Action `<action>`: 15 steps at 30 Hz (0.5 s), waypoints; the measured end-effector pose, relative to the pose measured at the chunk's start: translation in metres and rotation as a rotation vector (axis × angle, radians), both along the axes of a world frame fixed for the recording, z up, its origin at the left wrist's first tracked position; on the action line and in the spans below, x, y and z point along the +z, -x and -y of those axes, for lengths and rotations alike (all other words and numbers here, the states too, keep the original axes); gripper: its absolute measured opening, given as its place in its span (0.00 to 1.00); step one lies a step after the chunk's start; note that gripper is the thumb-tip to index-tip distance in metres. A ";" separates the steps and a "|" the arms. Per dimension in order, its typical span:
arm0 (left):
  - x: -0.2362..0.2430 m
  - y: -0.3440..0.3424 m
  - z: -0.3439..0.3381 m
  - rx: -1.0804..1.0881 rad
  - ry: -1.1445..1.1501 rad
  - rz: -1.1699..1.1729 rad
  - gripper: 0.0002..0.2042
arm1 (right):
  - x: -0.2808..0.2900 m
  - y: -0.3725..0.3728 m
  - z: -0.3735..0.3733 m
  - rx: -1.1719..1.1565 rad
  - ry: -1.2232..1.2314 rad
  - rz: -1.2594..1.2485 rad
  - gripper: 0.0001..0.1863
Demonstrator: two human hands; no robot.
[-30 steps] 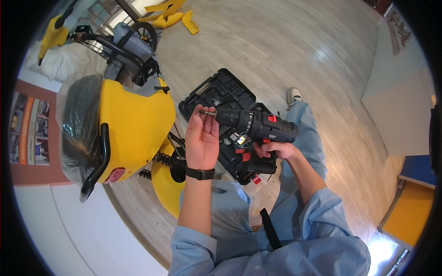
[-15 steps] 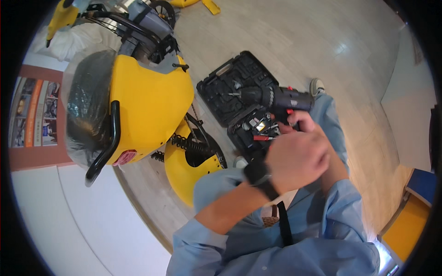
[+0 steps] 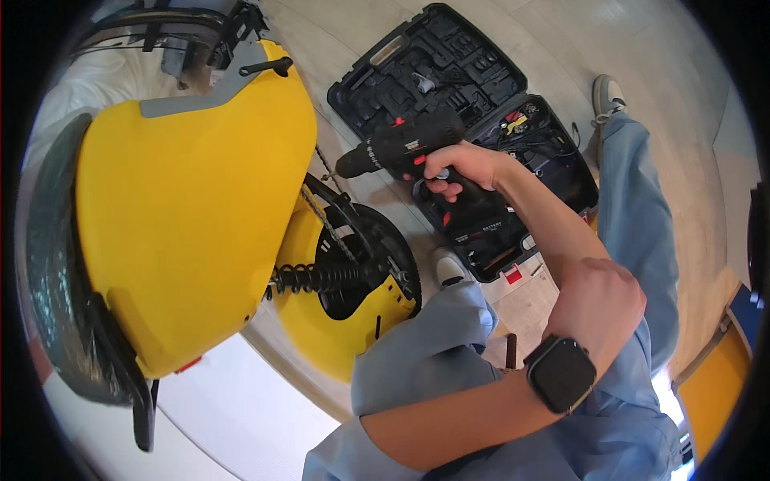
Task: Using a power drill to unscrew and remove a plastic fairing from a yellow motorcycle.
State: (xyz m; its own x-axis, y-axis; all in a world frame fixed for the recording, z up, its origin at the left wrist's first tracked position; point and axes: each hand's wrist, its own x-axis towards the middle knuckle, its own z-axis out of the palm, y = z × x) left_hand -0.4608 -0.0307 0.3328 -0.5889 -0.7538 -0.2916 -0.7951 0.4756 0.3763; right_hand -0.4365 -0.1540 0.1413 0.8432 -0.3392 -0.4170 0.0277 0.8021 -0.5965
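My right hand [image 3: 469,167] is wrapped round the grip of a black cordless drill [image 3: 409,146] with red details, its finger at the trigger. The drill points left toward the yellow vehicle's lower frame, over an open black tool case [image 3: 437,56] that holds tools and accessories in moulded slots. My left hand [image 3: 601,293], a black watch on its wrist, lies across my right forearm near the elbow; its fingers are hidden underneath, so its grip is unclear.
The yellow vehicle body [image 3: 184,216], with a plastic-wrapped seat [image 3: 56,256], fills the left side. Below it are a coil spring [image 3: 313,279] and a yellow fender [image 3: 317,333]. My feet and legs are around the case. A yellow and blue panel [image 3: 714,385] stands at the lower right.
My left hand has left the drill's bit, turned over and moved down-right onto my right forearm. My right hand keeps the drill. The view has shifted, making the yellow vehicle look larger.
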 end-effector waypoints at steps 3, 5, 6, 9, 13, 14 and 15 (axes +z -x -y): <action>0.003 -0.006 0.010 -0.001 -0.072 0.044 0.04 | 0.000 -0.011 0.005 0.015 -0.004 -0.027 0.13; -0.006 -0.012 0.019 -0.073 -0.158 0.105 0.06 | -0.012 -0.019 0.007 0.021 -0.015 -0.014 0.12; -0.018 -0.017 0.019 -0.069 -0.178 0.106 0.06 | -0.019 -0.023 0.006 0.024 -0.006 -0.007 0.12; -0.021 -0.022 0.020 -0.075 -0.240 0.105 0.06 | -0.030 -0.029 0.008 0.038 0.002 -0.058 0.11; -0.022 -0.030 0.020 -0.048 -0.313 0.115 0.07 | -0.036 -0.039 0.009 0.057 0.031 -0.050 0.12; -0.022 -0.033 0.020 -0.040 -0.329 0.117 0.07 | -0.038 -0.043 0.008 0.055 0.011 -0.070 0.12; -0.021 -0.035 0.020 -0.031 -0.345 0.118 0.07 | -0.040 -0.046 0.006 0.053 -0.009 -0.091 0.13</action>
State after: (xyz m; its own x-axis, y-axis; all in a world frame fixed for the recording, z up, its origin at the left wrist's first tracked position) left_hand -0.4256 -0.0507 0.3115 -0.5572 -0.5813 -0.5930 -0.8297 0.3613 0.4256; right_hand -0.3902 -0.1602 0.1017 0.8185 -0.2914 -0.4952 -0.0684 0.8063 -0.5875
